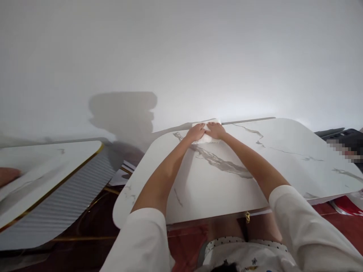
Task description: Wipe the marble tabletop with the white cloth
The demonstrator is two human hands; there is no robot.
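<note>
Both my arms reach across a white marble-patterned table (283,158) toward its far edge by the wall. My left hand (195,132) and my right hand (216,130) lie side by side, fingers flat, pressing on a small white folded cloth or paper (208,138). The cloth rests on the tabletop close to the far edge, partly covered by both hands. My fingertips nearly touch each other over it.
A second white table with a gold rim and ribbed side (53,177) stands to the left, with a fingertip-like shape (8,175) at its left edge. A dark object (344,141) lies at the far right. A plain white wall rises behind. The floor below is red.
</note>
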